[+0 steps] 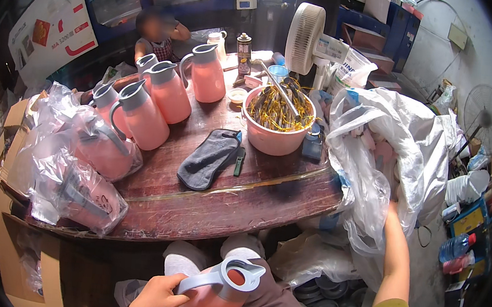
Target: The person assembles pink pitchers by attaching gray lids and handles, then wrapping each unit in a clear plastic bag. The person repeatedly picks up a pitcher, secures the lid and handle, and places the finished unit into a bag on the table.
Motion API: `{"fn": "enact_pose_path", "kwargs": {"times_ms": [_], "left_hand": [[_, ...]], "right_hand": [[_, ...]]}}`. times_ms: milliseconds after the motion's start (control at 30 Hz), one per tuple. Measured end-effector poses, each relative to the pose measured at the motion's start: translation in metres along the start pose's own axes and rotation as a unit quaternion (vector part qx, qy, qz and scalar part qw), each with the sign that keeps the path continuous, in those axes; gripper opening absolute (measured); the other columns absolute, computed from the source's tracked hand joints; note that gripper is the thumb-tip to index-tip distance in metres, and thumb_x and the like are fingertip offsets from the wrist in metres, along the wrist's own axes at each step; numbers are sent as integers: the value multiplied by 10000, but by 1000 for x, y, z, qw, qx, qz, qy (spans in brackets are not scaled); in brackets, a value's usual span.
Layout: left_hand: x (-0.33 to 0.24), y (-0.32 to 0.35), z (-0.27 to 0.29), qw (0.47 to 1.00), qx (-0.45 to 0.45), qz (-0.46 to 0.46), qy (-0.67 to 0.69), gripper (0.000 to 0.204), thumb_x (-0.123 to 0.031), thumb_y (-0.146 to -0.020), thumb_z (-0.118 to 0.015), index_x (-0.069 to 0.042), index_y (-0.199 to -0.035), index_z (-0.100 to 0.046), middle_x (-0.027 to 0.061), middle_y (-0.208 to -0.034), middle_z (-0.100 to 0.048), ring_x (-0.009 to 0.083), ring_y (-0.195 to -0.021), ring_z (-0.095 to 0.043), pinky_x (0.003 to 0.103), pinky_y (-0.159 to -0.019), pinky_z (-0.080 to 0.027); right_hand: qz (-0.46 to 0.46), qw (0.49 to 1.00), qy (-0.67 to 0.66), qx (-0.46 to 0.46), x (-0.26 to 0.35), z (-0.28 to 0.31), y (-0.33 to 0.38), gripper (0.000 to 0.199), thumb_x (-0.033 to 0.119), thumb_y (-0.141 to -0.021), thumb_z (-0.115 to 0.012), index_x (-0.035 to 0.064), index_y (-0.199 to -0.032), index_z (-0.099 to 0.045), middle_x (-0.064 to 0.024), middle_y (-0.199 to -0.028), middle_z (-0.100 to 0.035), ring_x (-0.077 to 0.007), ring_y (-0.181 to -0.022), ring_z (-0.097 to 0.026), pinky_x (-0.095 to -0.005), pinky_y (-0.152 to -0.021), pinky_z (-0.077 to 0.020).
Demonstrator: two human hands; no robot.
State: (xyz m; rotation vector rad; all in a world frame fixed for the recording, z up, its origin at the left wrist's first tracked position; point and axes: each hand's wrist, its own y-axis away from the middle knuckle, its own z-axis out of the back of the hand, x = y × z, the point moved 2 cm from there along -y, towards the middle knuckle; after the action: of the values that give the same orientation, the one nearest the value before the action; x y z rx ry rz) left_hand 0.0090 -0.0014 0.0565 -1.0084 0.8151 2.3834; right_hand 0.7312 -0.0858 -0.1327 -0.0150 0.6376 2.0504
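Observation:
My left hand (158,296) is closed round the grey handle of a pink pitcher (213,304) with a grey collar and spout. The pitcher stands over my lap, and its round top opening shows. My right forearm (395,251) reaches up into a large white sack (431,136) lined with clear plastic at the table's right end. The fingers of that hand are hidden in the sack, where pinkish shapes show faintly through the plastic. On the left of the table stand several more pink pitchers (146,117), and nearer ones (85,197) are wrapped in clear plastic.
The dark red table (241,203) holds a grey cloth (210,159), a green-handled tool (239,162), a pink tub (274,138) of yellow-tied strips, a spray can (244,54) and a white fan (304,38). Below lie grey lids (327,291). Cardboard boxes (28,257) stand left. Two people (161,39) are beyond.

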Motion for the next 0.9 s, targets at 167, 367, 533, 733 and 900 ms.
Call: {"fn": "enact_pose_path", "kwargs": {"times_ms": [167, 367, 533, 733, 900], "left_hand": [[10, 5, -3, 999, 0, -51, 0, 296, -245, -764, -694, -93, -1017, -672, 127, -786, -663, 263, -667, -649, 318, -638, -509], [10, 6, -6, 997, -4, -83, 1, 290, -264, -774, -704, -97, -1010, -674, 115, -748, -655, 264, -642, -640, 317, -623, -506], [-10, -10, -11, 990, 2, -135, -50, 247, -193, -745, -724, -56, -943, -670, 145, -723, -625, 280, -626, -625, 323, -600, -491], [-10, -11, -24, 994, -11, -104, -14, 257, -196, -751, -696, -71, -974, -664, 144, -738, -633, 289, -649, -625, 333, -607, -485], [4, 1, -20, 996, -22, -85, 9, 253, -171, -750, -691, -70, -981, -662, 136, -735, -639, 269, -657, -636, 320, -616, -489]], "right_hand": [[6, 997, -41, -59, -10, -5, 11, 470, 322, -883, -578, 26, -1247, -545, -190, -1204, -598, -335, -1068, -588, -403, -917, -444], [70, 889, -256, -375, -15, 24, 53, 527, 364, -874, -615, 19, -1264, -539, -198, -1226, -587, -334, -1079, -581, -390, -930, -433], [240, 607, -620, -435, 50, 116, 192, 545, 406, -931, -592, -33, -1249, -538, -123, -1163, -606, -217, -1045, -592, -301, -903, -456], [595, 576, -507, -240, 195, 26, 403, 562, 401, -822, -708, 38, -1233, -585, -188, -1292, -531, -346, -1214, -500, -433, -1023, -393], [585, 652, -462, -135, 193, -8, 431, 630, 407, -750, -772, 45, -1220, -559, -228, -1343, -487, -427, -1284, -428, -487, -1065, -333]]}}
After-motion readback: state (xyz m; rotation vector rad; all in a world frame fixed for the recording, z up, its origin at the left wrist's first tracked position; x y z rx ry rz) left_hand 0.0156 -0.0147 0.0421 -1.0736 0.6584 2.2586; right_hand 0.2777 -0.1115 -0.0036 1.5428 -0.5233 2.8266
